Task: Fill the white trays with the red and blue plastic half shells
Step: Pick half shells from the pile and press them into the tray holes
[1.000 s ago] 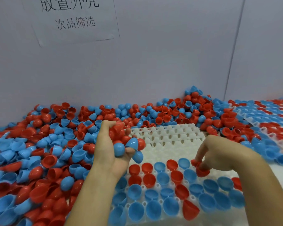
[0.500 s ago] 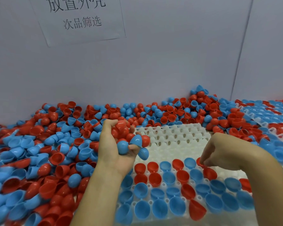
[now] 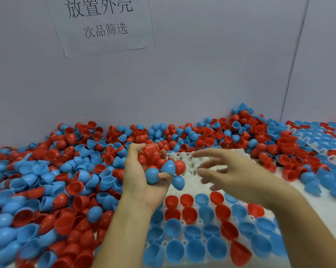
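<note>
The white tray [image 3: 209,161] sits at centre, a moulded plastic grid of round sockets; its near rows at 6 o'clock hold smooth, glossy red and blue half shells [image 3: 188,213], open side up, while the far rows are bare. The left hand [image 3: 144,176] at 9 o'clock of the tray grips a clutch of shells [image 3: 159,163]. The right hand [image 3: 227,171], blurred, hovers over the bare sockets with fingers spread and empty. Loose shells [image 3: 56,180] heap from 9 to 12 o'clock; another filled tray [image 3: 318,140] lies at 2 o'clock.

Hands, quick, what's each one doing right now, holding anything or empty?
Left hand: closed around a handful of red and blue half shells.
Right hand: open, fingers spread, holding nothing, above the white tray.
</note>
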The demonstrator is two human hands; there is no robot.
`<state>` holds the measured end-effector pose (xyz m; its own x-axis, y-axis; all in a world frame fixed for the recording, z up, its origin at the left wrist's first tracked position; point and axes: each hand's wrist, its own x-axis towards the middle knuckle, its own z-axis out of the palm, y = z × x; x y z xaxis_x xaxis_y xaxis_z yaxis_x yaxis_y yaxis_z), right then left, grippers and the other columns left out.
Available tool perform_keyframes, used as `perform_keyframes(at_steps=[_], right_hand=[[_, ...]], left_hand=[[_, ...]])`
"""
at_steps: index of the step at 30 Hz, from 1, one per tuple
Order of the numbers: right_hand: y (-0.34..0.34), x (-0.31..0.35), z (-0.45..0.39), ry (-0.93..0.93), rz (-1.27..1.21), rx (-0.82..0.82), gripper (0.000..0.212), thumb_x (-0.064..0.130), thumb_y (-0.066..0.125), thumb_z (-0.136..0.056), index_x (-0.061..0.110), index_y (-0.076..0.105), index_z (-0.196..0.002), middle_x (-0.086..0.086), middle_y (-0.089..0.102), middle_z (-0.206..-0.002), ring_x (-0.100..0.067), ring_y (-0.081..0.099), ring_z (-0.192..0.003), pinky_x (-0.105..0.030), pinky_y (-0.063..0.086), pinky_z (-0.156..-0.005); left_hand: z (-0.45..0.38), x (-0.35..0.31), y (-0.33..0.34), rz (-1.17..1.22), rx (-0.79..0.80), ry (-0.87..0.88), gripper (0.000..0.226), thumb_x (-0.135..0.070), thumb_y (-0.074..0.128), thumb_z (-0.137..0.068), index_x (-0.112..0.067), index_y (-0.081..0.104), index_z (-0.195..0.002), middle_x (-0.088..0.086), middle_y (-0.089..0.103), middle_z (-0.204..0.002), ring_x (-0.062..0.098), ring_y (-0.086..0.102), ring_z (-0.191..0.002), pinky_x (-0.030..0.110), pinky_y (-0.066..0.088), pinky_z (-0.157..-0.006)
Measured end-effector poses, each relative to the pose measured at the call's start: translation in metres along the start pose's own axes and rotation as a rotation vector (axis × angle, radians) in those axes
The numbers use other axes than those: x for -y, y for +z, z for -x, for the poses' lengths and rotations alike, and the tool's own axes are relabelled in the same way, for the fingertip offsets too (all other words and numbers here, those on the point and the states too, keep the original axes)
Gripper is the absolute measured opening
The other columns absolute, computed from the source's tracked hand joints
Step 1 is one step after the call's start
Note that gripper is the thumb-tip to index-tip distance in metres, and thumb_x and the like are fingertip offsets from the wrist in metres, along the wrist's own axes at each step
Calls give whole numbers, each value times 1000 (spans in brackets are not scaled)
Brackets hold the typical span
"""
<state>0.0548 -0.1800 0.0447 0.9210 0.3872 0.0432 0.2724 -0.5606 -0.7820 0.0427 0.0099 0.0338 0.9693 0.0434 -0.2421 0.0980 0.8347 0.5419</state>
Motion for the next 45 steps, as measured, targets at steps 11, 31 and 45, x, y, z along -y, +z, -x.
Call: perform_keyframes(at_steps=[11, 31, 45], right_hand=[[43, 16, -19, -112, -263, -190, 34, 22, 66, -94, 33, 59, -125, 7, 70, -98, -3, 71, -75, -14, 53, -59], [31, 2, -22, -277, -79, -369, 41, 25, 69, -91, 42, 55, -126, 17, 64, -98, 2, 62, -91, -17, 53, -76], [42, 17, -26, -337, -396, -548, 5, 36, 70, -86, 35, 72, -81, 24, 72, -79, 4, 69, -78, -7, 50, -67]], left_hand=[[-2, 0, -2, 106, 69, 50, 28, -30, 63, -85, -11, 74, -66, 5, 65, -80, 13, 63, -66, 17, 39, -35], [-4, 0, -5, -1185, 184, 603, 8, -30, 67, -89, -26, 73, -86, -11, 63, -68, 3, 57, -59, 14, 43, -44], [-3, 7, 1, -819, 138, 262, 19, -40, 66, -89, -24, 75, -86, 4, 69, -85, 17, 61, -65, 20, 32, -38]])
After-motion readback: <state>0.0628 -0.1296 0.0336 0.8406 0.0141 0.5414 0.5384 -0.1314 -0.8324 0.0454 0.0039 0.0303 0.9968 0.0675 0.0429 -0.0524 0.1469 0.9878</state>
